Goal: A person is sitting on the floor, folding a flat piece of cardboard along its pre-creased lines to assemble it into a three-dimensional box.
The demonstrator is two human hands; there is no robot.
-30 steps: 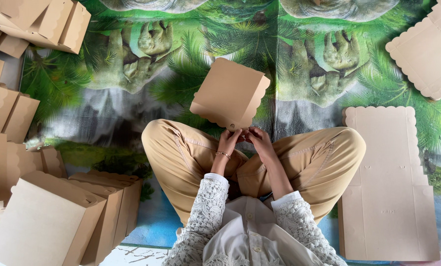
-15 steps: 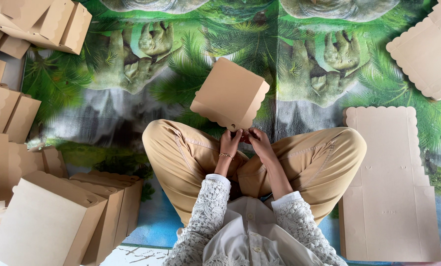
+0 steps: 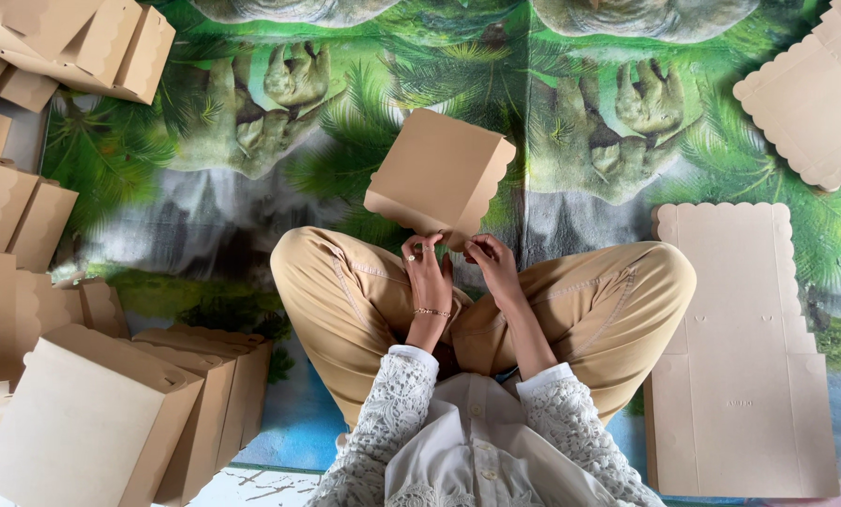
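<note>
Both hands pinch the near edge of a folded brown cardboard box (image 3: 439, 174): left hand (image 3: 427, 266), right hand (image 3: 493, 266). Flat scalloped cardboard blanks (image 3: 740, 347) lie right; assembled boxes (image 3: 110, 413) stand left.

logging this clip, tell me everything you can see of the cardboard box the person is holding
The cardboard box is plain brown card, folded into a flat, squarish shape with a scalloped edge on its right side. It is held tilted above the crossed legs, over the green printed mat. The left hand and right hand pinch its lower corner; nothing else touches it. No print shows on it.
</note>
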